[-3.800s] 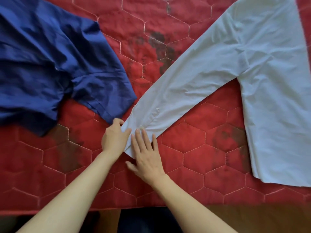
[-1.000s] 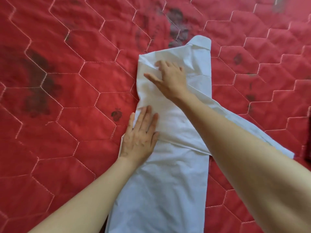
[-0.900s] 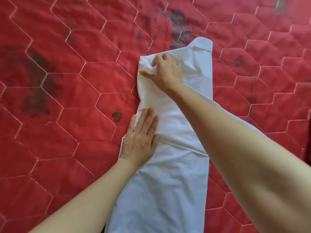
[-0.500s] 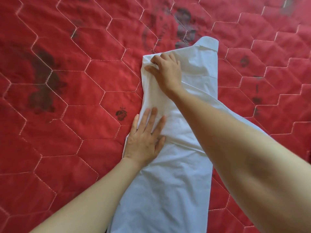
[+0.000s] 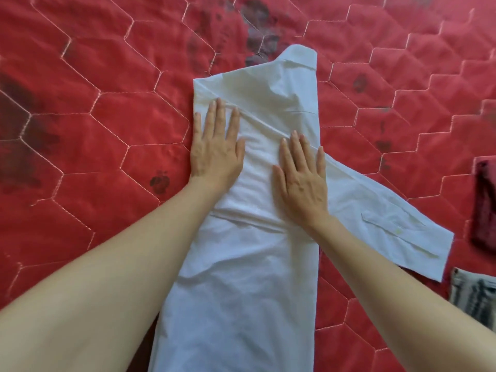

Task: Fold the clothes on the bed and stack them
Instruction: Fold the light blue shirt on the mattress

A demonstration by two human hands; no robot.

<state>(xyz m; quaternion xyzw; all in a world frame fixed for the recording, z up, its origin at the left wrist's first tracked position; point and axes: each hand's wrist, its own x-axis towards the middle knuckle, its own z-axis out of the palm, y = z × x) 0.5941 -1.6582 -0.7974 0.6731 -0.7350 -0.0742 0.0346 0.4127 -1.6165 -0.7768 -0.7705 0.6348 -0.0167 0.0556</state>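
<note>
Both hands lie flat with fingers straight on the white shirt (image 5: 241, 264), gripping nothing: the left hand (image 5: 216, 151) presses near the garment's left folded edge, the right hand (image 5: 302, 178) just beside it on the band of sleeve folded across the body. The shirt lies lengthwise on the red quilted bed (image 5: 94, 130), collar (image 5: 299, 56) beyond the fingertips, hem toward the wrists. The pressing seems meant to flatten the folds so they hold. One sleeve cuff (image 5: 397, 237) sticks out to the right of the right hand, so it probably needs tucking in. Farther right lie a dark red cloth (image 5: 485, 208) and a striped cloth (image 5: 475, 296).
</note>
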